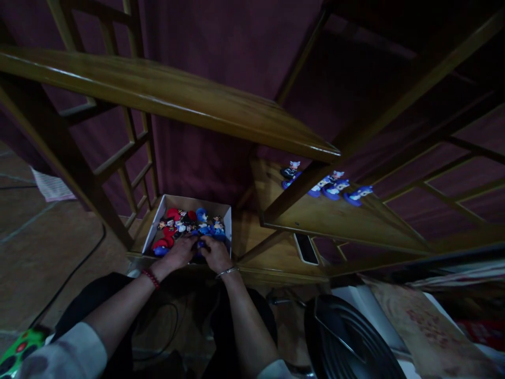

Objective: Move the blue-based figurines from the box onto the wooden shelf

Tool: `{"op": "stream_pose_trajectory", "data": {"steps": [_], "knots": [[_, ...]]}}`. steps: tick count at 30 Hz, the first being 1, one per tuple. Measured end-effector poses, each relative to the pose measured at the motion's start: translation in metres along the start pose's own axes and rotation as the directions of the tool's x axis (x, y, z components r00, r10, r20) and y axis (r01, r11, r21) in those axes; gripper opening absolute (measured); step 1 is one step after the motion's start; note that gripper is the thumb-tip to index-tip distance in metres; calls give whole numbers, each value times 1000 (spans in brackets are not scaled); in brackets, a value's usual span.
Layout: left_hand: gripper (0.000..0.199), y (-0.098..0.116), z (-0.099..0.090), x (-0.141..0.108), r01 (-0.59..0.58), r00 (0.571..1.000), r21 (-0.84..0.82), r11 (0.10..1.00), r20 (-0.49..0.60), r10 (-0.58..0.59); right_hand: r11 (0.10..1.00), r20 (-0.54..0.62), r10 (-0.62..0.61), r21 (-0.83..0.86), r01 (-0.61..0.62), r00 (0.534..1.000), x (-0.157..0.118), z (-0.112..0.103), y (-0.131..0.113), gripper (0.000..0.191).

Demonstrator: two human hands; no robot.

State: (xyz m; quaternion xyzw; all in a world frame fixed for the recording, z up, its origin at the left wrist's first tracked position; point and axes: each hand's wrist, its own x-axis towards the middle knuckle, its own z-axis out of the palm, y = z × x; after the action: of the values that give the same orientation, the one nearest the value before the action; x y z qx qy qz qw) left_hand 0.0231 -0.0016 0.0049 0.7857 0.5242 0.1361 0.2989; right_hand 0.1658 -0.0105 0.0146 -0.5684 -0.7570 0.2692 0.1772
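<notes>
A shallow white cardboard box (pixel 157 225) on the low wooden shelf holds several small toy figurines with red and blue bases. Both my hands reach in over its near side. My left hand (pixel 182 252), with a red bead bracelet at the wrist, has its fingers bent down among the figurines; what its fingertips hold is too dark to make out. My right hand (pixel 216 255), wearing a metal bangle, is closed with thumb and fingers at a small dark blue figurine (pixel 201 244) between the two hands. Red figurines (pixel 168 231) lie at the box's left, blue ones (pixel 207 229) at its right.
Several blue-based figurines (pixel 331 188) stand on a raised shelf (pixel 315 216) to the right. Below lies a phone (pixel 306 249). A thick wooden shelf board (pixel 169 100) crosses above my hands. A black round stool (pixel 347 337) stands at lower right; a cable (pixel 74 271) runs across the left floor.
</notes>
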Motion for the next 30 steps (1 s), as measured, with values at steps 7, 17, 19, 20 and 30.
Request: {"op": "stream_pose_trajectory", "data": {"steps": [7, 17, 19, 20, 30], "knots": [[24, -13, -19, -6, 116, 993, 45, 992, 1, -116, 996, 15, 41, -79, -39, 999, 3, -3, -2, 27], [24, -11, -14, -7, 122, 980, 193, 974, 130, -149, 984, 33, 87, -161, -81, 996, 6, 0, -3, 26], [24, -8, -12, -6, 133, 978, 214, 968, 128, -163, 983, 35, 96, -158, -89, 995, 6, 0, -2, 27], [24, -7, -11, -5, 143, 977, 222, 964, 124, -174, 983, 36, 104, -156, -97, 994, 6, 0, -2, 27], [29, 2, -8, -1, 224, 960, 249, 942, 112, -257, 951, 27, 226, -224, -215, 974, 4, -3, 2, 27]]}}
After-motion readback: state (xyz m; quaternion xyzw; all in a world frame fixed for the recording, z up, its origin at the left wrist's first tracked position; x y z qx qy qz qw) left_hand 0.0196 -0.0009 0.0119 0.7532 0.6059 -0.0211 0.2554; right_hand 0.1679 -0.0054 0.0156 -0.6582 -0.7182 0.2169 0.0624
